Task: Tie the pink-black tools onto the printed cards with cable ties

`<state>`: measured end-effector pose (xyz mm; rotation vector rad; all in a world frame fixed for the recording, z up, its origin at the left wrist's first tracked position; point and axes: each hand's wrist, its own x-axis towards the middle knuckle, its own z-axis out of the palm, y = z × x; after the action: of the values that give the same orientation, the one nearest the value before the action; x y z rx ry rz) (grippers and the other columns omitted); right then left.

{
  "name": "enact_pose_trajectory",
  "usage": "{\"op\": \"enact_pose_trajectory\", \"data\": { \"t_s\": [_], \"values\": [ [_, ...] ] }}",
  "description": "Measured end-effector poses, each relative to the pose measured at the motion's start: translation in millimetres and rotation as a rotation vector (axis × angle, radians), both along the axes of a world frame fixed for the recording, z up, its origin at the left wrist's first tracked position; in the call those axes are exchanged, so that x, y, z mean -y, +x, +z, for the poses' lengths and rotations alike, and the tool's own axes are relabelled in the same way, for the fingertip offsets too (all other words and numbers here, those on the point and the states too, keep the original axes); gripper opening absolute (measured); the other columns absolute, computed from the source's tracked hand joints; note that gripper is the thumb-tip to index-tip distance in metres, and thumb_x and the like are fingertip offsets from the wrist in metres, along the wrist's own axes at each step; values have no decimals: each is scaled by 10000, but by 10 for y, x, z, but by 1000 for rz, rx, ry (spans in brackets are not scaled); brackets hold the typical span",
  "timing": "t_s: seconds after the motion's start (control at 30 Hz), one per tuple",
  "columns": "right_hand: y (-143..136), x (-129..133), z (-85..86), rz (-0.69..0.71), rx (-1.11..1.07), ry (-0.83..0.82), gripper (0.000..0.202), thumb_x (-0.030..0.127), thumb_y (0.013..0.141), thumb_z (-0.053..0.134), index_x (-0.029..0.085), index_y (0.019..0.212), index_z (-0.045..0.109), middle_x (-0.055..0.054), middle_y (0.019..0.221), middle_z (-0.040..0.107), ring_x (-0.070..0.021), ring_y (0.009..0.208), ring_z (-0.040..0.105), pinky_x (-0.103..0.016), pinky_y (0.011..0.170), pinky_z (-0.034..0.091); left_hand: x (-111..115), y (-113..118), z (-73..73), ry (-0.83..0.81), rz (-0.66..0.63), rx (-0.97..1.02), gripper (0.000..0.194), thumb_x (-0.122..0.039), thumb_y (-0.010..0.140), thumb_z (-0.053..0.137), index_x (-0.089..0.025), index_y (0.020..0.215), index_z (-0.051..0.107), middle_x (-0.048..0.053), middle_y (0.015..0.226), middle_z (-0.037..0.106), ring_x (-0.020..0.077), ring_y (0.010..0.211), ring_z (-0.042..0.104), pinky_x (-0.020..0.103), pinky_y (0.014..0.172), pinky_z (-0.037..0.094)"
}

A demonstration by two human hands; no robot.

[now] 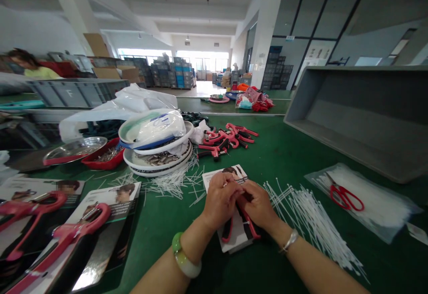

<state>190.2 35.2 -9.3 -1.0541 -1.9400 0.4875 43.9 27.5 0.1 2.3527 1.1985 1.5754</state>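
Observation:
My left hand [220, 200] and my right hand [261, 205] meet over a pair of red and black pliers [249, 225] lying on a printed card [230, 244]. The fingers of both hands are pinched together near the head of the pliers, and what is between them is hidden. The handles point toward me. White cable ties [317, 222] are spread to the right of my right hand, and more ties [170, 181] lie to the left of the card. Two carded pliers [76, 229] rest at the lower left.
Stacked white dishes [157, 160] hold metal parts and a plastic bag. Beside them is a red tray [103, 156]. More pliers [227, 138] are piled behind. Red scissors [346, 197] rest on a clear bag [371, 214]. A grey bin [361, 120] stands right; a person [31, 64] is far left.

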Motion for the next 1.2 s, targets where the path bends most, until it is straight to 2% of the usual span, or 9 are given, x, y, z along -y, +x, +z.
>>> {"op": "enact_pose_trajectory", "data": {
  "t_s": [0.13,0.2,0.3,0.4,0.67,0.87,0.97,1.1,1.2],
  "values": [
    [-40,-129,39,13,195,33,122,269,811,554,190,813,646,-90,963,657,-216,925,584,-364,814,462,61,-29,15,-24,75,51,198,-218,864,467,-186,789,648,55,833,532,181,840,506,313,757,441],
    [-36,-173,43,15,165,68,134,257,832,533,192,860,647,-98,1030,652,-219,990,578,-378,855,455,104,-80,-11,-163,128,25,167,-277,849,514,-201,912,648,63,893,557,199,889,519,341,802,444],
    [2,-159,45,42,87,126,139,231,864,500,194,847,633,-79,947,664,-196,951,591,-348,830,467,204,-128,-74,-456,166,-86,321,-343,817,557,-229,1114,596,88,1084,581,245,1034,520,401,909,420],
    [54,-44,73,110,212,180,154,206,876,478,190,855,630,-72,906,652,-192,909,576,-334,815,457,296,-96,-117,-595,245,-79,350,-328,836,509,-225,1166,569,94,1204,553,254,1136,488,406,971,391],
    [82,189,227,180,627,132,170,128,824,495,200,842,647,-61,895,624,-204,882,536,-314,758,432,247,-53,-70,-665,294,-43,241,-362,814,540,-272,1008,651,41,1201,559,227,1122,497,359,963,391],
    [142,168,141,165,443,162,144,149,821,519,186,839,657,-69,963,620,-185,913,528,-301,798,426,134,-88,98,-764,291,-245,257,-384,739,608,-278,966,664,32,1070,635,240,983,568,328,835,437],
    [138,197,163,191,493,162,124,144,802,537,186,809,653,-54,944,628,-183,905,533,-294,794,428,111,-78,149,-751,260,-314,253,-380,764,570,-275,974,665,29,1108,629,236,955,587,320,805,443],
    [128,233,284,241,630,147,126,171,816,532,188,778,650,-42,889,619,-177,852,537,-287,745,435,62,-95,125,-738,166,-292,226,-331,742,594,-259,939,680,39,1142,619,231,1001,583,316,849,435],
    [310,216,366,242,531,112,149,226,858,516,187,820,655,-47,924,616,-168,890,544,-287,780,437,29,-93,78,-739,164,-259,220,-331,750,595,-258,938,683,50,1129,628,235,1015,580,334,862,435]
  ]
}}
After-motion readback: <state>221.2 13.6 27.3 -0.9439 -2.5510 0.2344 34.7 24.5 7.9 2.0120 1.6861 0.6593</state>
